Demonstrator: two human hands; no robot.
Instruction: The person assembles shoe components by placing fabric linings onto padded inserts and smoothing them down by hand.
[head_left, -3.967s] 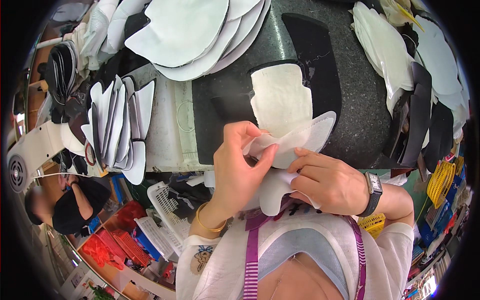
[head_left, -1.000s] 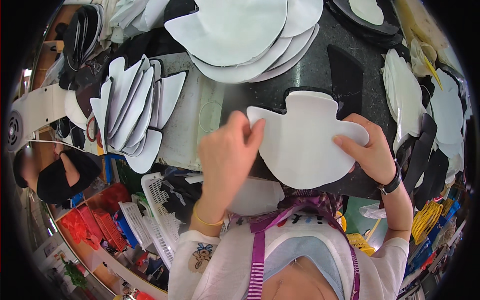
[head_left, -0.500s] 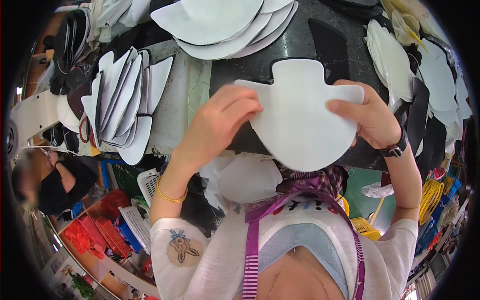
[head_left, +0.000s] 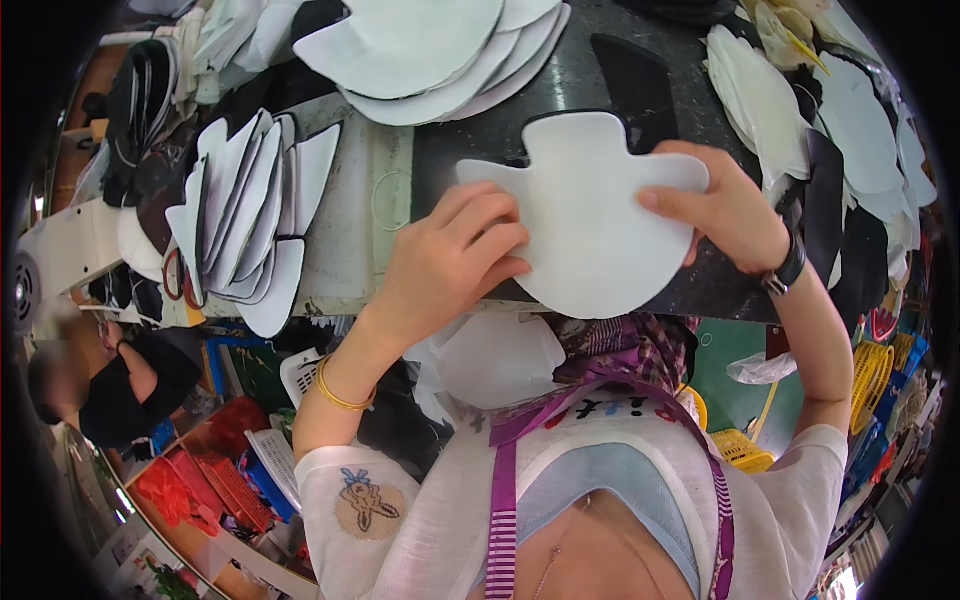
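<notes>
- Shows white lobed panel (head_left: 595, 225) between left hand (head_left: 450, 250) and right hand (head_left: 735, 210), widest crosswise, at near edge of bench (head_left: 570, 85).
- Pinches right lobe in right hand.
- Touches left edge with left hand, with grip indiscernible.

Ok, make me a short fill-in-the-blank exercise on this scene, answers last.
1. The cut piece shows a ____ upper face.
2. On the right hand, the ____ lies over that face.
3. The left hand is at the piece's ____ edge.
4. The strap around the right wrist is ____.

Missing words: white; thumb; left; black.
</notes>
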